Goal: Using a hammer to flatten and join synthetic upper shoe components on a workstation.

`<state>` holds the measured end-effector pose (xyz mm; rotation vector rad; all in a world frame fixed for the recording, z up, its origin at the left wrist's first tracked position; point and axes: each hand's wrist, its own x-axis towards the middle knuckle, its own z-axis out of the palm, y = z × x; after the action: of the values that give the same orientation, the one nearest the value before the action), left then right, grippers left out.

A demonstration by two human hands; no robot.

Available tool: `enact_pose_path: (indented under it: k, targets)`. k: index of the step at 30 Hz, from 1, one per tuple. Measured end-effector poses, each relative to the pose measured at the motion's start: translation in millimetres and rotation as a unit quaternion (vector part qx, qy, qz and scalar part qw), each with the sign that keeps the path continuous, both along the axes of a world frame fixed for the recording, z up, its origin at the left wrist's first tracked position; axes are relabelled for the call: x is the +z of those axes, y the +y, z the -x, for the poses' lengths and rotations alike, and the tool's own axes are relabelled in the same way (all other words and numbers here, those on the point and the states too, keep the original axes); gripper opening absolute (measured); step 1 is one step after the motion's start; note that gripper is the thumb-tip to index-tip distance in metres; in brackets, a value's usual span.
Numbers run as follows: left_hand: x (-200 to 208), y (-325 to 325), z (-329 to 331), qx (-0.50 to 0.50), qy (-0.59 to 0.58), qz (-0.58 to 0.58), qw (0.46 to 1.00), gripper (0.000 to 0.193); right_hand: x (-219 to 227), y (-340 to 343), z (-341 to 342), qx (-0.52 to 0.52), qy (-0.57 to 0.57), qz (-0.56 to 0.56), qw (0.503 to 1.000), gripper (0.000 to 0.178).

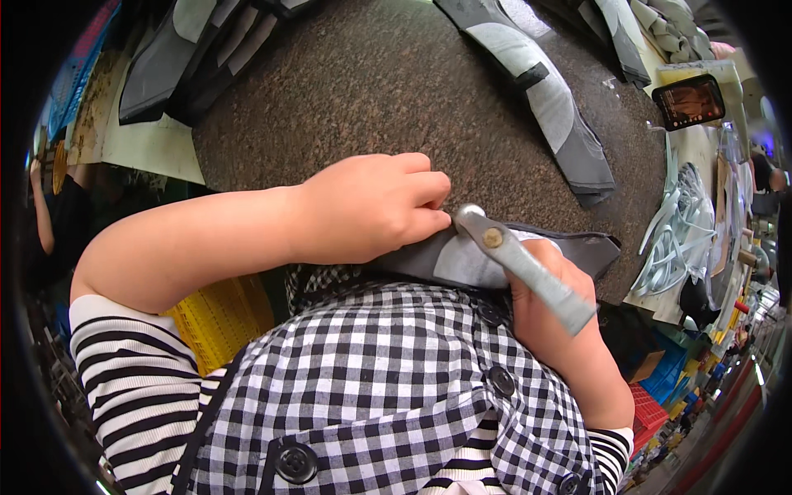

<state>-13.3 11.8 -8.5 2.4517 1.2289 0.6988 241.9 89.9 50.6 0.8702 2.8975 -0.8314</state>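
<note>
My right hand (561, 290) is wrapped round a hammer (536, 276) whose metal head points up toward me. Its rounded face is at the far left end, its flat end nearer my wrist, and the handle is mostly hidden below the head. Under the hammer, along the table's near edge, lies a dark grey strip-like piece (417, 259) with a pale grey patch. My left hand (375, 206) is closed at the left part of that piece, its fingers curled at the upper edge beside the hammer's face. The fingertips' exact grip is partly hidden.
The brown speckled stone tabletop (363, 99) bears a similar grey piece (549, 99) at the far right and a stack of grey pieces (177, 62) at the far left. A phone (689, 102) and pale strips (681, 227) lie on the right. A yellow crate (219, 318) stands below left.
</note>
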Motion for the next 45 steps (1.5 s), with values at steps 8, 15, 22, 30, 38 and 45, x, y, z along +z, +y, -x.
enact_pose_path:
  k: [8, 15, 22, 30, 38, 45]
  targets:
    - [-4, 51, -42, 0.012, -0.057, 0.045, 0.997, 0.017, 2, 16, -37, -0.104, 0.082, -0.069, 0.989, 0.016]
    - [4, 51, -38, -0.067, 0.049, -0.023, 0.996, 0.020, 0, 21, -30, -0.105, 0.044, -0.026, 0.993, 0.014]
    - [0, 45, -24, 0.012, -0.035, 0.036, 0.999, 0.024, 0, 20, -19, -0.063, 0.013, -0.015, 0.998, 0.015]
    - [-6, 37, -24, 0.085, -0.048, 0.023, 0.995, 0.021, 4, 28, -5, -0.014, 0.032, -0.021, 0.999, 0.025]
    - [9, 22, -44, 0.056, 0.111, -0.081, 0.989, 0.020, 9, 32, -4, -0.029, 0.002, 0.037, 0.999, 0.011]
    - [-9, 17, -44, 0.217, -0.055, -0.029, 0.974, 0.018, 3, 32, -2, -0.011, 0.048, 0.005, 0.999, 0.012]
